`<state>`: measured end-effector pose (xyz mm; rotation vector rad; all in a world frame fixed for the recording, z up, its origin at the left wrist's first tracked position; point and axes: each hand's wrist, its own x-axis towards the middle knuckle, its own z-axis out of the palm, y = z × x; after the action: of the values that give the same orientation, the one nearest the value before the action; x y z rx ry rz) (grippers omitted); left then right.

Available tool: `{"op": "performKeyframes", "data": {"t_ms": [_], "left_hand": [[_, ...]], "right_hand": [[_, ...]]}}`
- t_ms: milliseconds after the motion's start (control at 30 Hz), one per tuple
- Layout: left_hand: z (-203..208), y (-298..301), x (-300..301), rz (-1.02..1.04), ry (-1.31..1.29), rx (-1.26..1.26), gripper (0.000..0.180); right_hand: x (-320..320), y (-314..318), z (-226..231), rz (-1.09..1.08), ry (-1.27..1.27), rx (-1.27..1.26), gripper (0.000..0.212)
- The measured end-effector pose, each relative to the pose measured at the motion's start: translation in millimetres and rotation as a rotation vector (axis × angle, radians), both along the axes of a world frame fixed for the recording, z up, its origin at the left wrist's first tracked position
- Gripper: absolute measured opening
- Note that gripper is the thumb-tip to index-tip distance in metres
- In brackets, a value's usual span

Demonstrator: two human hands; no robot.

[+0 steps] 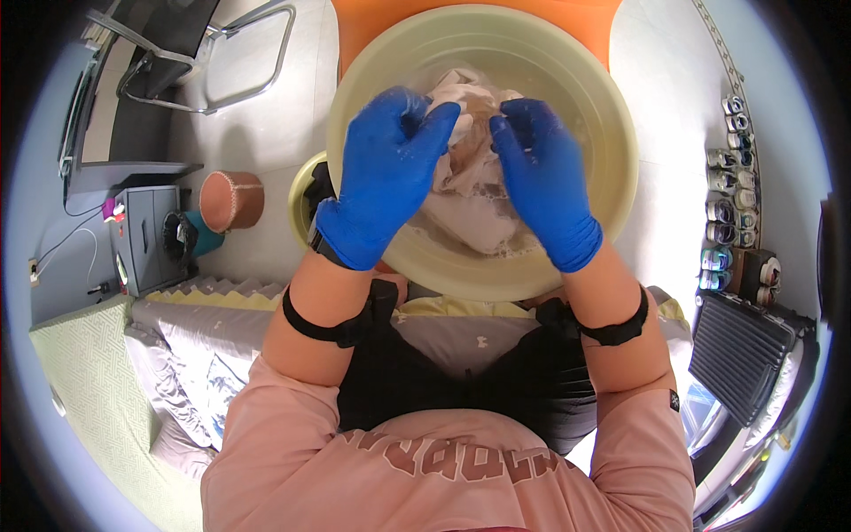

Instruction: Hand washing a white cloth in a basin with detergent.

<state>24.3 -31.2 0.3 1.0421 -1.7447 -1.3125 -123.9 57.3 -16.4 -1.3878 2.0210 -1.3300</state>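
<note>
A large pale yellow-green basin (616,164) of cloudy, soapy water is in front of me. In it lies a wet, pale pinkish-white garment (472,160), bunched up in the middle, with its lower part spread in the suds. My left hand (386,173), in a blue rubber glove, is closed on the garment's left side with the thumb pointing inward. Opposite it, my right hand (542,177), gloved alike, grips the right side. The fingertips of both hands are partly hidden behind the gloves' backs and the cloth folds.
The basin rests on an orange stool (355,27). A smaller yellow tub (300,208) with dark cloth stands to its left. Farther left are a brown bin (231,200), a grey drawer unit (146,235) and a metal-framed chair (266,84). Shoes (722,183) line the right wall near a black suitcase (743,355).
</note>
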Motion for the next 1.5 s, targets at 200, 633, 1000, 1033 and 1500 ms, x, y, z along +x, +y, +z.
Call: {"op": "performKeyframes", "data": {"t_ms": [200,633,1000,1033,1500], "left_hand": [[17.7,-0.3,10.0,-0.319,-0.067,-0.331,0.014],[10.1,15.2,-2.8,-0.042,-0.361,-0.389,0.02],[-23.5,44.4,-29.2,-0.169,0.33,0.011,0.026],[-25.1,42.3,-27.5,-0.169,0.329,0.01,0.026],[-16.5,21.3,-3.7,-0.451,-0.04,-0.092,0.044]], "right_hand": [[-15.9,-3.3,-21.6,-0.013,0.007,-0.06,0.028],[-9.0,12.1,17.5,0.014,0.116,-0.171,0.019],[4.2,26.1,32.6,0.045,0.358,-0.17,0.026],[5.0,27.7,33.3,0.05,0.437,-0.176,0.028],[26.0,42.9,28.2,0.382,0.569,-0.081,0.042]]}}
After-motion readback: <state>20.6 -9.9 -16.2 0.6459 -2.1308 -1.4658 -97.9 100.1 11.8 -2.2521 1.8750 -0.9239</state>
